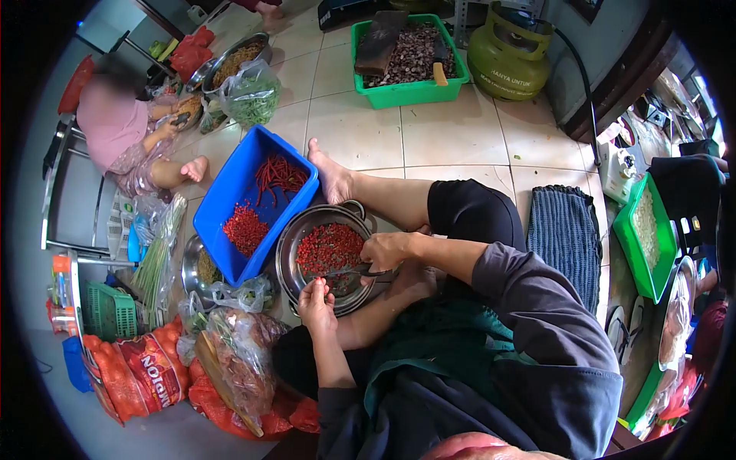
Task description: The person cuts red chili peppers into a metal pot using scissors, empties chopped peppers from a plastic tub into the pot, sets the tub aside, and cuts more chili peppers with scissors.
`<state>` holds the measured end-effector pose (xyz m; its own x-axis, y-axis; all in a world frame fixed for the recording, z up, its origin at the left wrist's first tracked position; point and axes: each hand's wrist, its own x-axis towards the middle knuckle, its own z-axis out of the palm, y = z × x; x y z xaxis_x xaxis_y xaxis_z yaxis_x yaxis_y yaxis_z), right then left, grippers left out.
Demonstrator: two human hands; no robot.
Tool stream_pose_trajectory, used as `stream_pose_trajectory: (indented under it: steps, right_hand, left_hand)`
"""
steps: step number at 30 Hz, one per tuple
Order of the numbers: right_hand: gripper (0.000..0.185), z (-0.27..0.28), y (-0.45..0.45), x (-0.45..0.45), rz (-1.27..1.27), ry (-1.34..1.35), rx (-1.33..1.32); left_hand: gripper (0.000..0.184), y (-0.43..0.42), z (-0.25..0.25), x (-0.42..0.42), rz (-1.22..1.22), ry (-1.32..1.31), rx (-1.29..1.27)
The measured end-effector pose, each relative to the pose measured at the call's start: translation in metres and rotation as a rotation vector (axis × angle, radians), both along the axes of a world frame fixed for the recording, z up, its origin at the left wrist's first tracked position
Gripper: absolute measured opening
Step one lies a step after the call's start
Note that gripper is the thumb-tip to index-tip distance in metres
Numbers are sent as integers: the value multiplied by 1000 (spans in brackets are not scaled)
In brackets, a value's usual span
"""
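My right hand [383, 253] is closed around dark-handled scissors [349, 272], their blades reaching over a metal pot [285, 264]. Chopped red chilies [330, 247] cover much of the pot's bottom. At the pot's near rim, my left hand [317, 304] pinches a small red chili [320, 282] close to the blade tips. A blue tub [222, 172] stands against the pot's far left side. Inside it, long red chilies [280, 176] lie at one end and a heap of short red pieces [245, 230] at the other.
Another person [115, 123] sits at the left, hands busy. A green tub [410, 93] with a board and knife stands ahead, beside a gas cylinder [510, 54]. Plastic bags [238, 345] and a red net sack [146, 368] lie left; a woven mat [566, 245] lies right.
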<state>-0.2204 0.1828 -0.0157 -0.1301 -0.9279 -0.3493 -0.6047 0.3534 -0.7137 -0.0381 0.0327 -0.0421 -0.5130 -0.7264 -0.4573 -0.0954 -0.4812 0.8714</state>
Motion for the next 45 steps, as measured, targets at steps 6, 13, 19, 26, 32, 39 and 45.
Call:
stream_pose_trajectory:
  steps: [6, 13, 19, 26, 32, 39, 45]
  right_hand:
    - [65, 11, 0, 6, -1, -8, 41]
    - [63, 3, 0, 2, -26, -9, -56]
    - [63, -11, -4, 6, -17, -3, -51]
    - [61, -3, -7, 2, 44, -16, -80]
    - [63, -11, -6, 3, 15, -40, -34]
    - [65, -1, -7, 4, 42, -18, -7]
    - [65, -8, -8, 2, 33, -7, -40]
  left_hand:
    - [9, 1, 2, 0, -6, 5, 4]
    - [11, 2, 0, -2, 11, 34, 6]
    - [14, -1, 8, -2, 28, 28, -31]
    - [11, 2, 3, -1, 15, 81, -4]
    - [10, 2, 7, -3, 41, 109, -5]
    - [9, 2, 6, -2, 17, 110, -32]
    - [8, 4, 7, -4, -11, 102, -43]
